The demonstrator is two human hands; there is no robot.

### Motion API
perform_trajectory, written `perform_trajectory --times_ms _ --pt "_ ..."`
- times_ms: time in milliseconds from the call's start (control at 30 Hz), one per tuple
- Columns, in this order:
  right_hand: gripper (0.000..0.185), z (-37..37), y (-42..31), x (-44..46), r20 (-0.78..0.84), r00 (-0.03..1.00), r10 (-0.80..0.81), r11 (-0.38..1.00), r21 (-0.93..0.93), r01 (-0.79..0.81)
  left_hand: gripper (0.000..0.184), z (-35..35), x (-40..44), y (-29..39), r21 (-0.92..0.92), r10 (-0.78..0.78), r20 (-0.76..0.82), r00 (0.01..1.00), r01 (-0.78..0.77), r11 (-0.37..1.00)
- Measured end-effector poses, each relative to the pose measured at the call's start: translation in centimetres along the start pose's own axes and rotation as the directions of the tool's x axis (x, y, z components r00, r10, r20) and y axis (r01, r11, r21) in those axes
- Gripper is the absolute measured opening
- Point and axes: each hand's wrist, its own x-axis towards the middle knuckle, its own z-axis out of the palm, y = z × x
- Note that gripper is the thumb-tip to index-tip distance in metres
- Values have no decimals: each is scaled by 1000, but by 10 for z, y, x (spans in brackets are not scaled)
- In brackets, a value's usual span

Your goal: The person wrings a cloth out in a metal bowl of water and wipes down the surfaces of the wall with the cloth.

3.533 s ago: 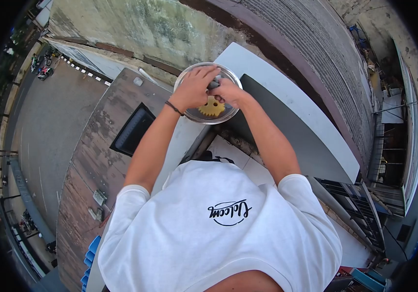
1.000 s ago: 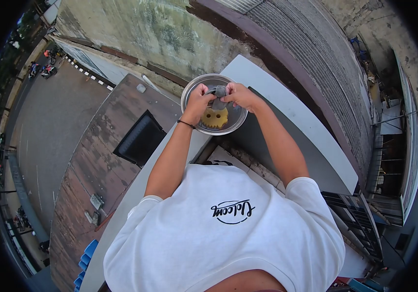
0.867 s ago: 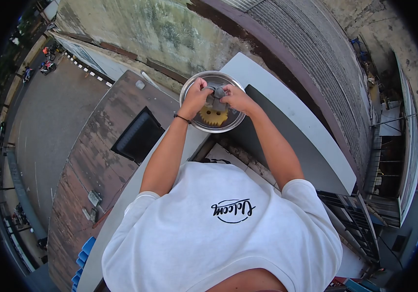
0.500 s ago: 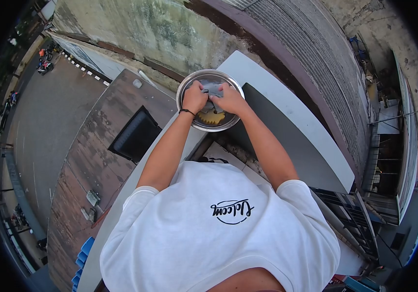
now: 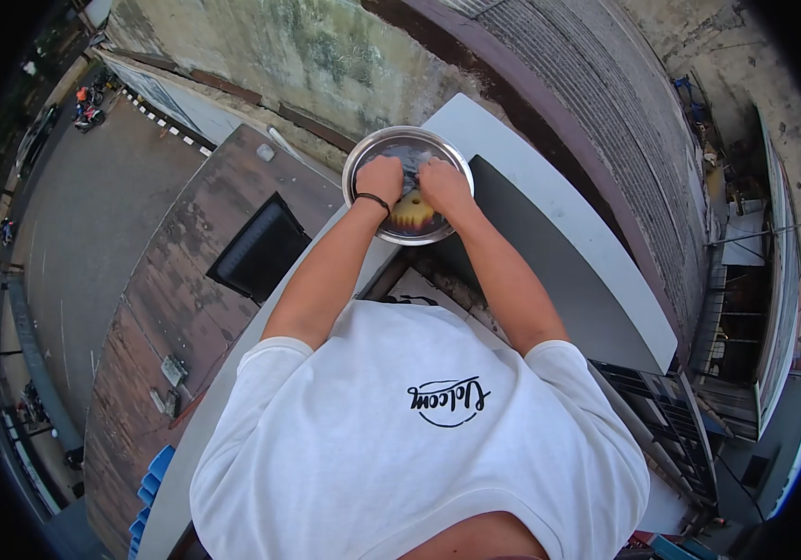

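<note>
A round metal bowl rests on the pale ledge and holds liquid. Inside it, a grey cloth is bunched between my two hands, partly under the surface. My left hand, with a dark band at the wrist, is closed on the left part of the cloth. Closed on its right part is my right hand. A yellow toothed piece with a dark hole lies in the bowl, nearer to me than the cloth; my right hand is beside it.
Left of the ledge, a dark rectangular lamp-like panel stands over a worn brown surface. Blue stacked objects are at lower left. Beyond the bowl rises a stained wall. Motorcycles stand far below on the left.
Both hands have gone from holding the grey cloth up over the bowl to lower in it, fists closed. The cloth is now down in the liquid. The view has shifted slightly.
</note>
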Motion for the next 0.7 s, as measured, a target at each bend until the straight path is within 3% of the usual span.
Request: perform_trajectory --times_ms 33,133,200,300,367,400,467,500,567,633,700 --pt "18 -8 -1 0 -25 1000 2 1000 3 -2 22 0 0 -3 -33 -10 -7 1000 10 999" --pt "19 -35 3 -5 -149 988 40 968 249 -2 27 -14 -4 -10 -228 -70 -47 996 58 972" --pt "21 -61 4 -6 -16 987 159 864 487 -131 29 -21 -6 -11 -393 -127 -50 991 97 914" --pt "26 -70 9 -4 70 968 239 596 777 -203 30 -28 1 -18 -713 -95 152 984 175 679" --pt "25 -74 6 -2 167 946 279 337 905 -259 38 -24 0 -14 -828 -33 -67 997 -38 559" --pt "25 -78 4 -2 158 955 253 352 904 -242 43 -22 -1 -12 -860 -14 -178 984 -149 488" --pt "25 -86 1 -1 138 970 200 382 901 -207 51 -46 -11 -1 -540 200 -198 960 -277 795" --pt "24 -88 -1 0 117 980 162 440 880 -178 56 -55 -13 4 -333 303 -171 937 -345 878" --pt "23 -92 -2 3 81 993 81 549 828 -112 53 -41 -11 5 -160 383 -367 847 -463 872" --pt "22 -100 -2 4 82 993 89 509 853 -116 48 -32 -3 2 -408 328 -320 889 -442 799" --pt "21 -103 -2 0 90 988 127 453 881 -138 41 -31 5 -2 -890 258 65 964 -60 451"
